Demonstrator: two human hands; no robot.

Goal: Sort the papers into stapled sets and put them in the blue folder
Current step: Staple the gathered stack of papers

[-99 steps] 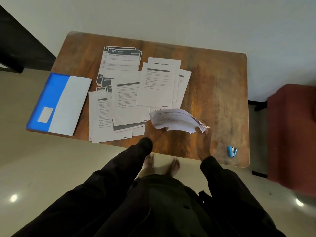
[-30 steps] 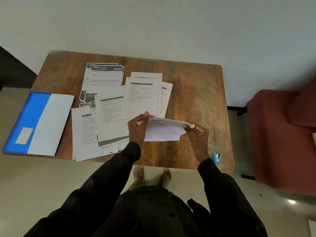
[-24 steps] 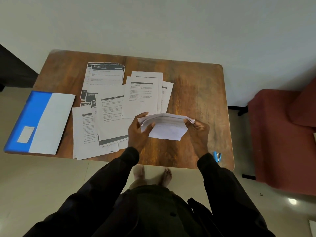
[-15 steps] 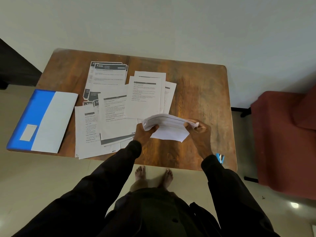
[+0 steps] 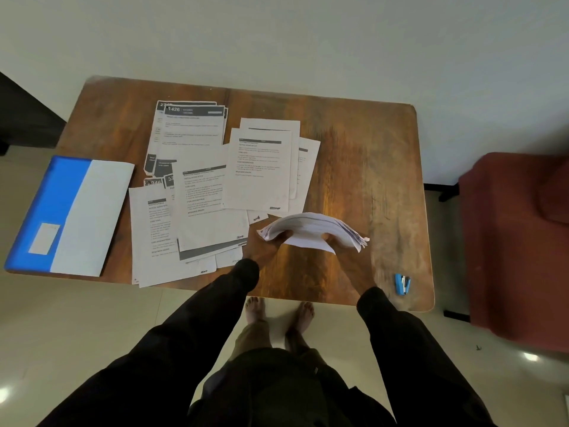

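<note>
A bowed stack of white papers (image 5: 311,227) hovers just above the wooden table (image 5: 354,167), near its front edge. My left hand (image 5: 272,249) grips the stack's left end from below, and my right hand (image 5: 345,257) grips its right end; both hands are dim and partly hidden under the sheets. Several printed sheets (image 5: 212,192) lie spread over the table's left half, overlapping one another. The blue and white folder (image 5: 70,211) lies shut at the table's left edge. A small blue stapler (image 5: 402,284) sits at the front right corner.
A dark red armchair (image 5: 520,235) stands right of the table. Dark furniture (image 5: 21,118) is at the far left. A pale wall runs behind the table. My bare feet (image 5: 277,312) stand on the tiled floor under the front edge.
The stack has dipped lower toward the table and bows downward at both ends. Both hands went down with it and keep their grip. The view shifted slightly.
</note>
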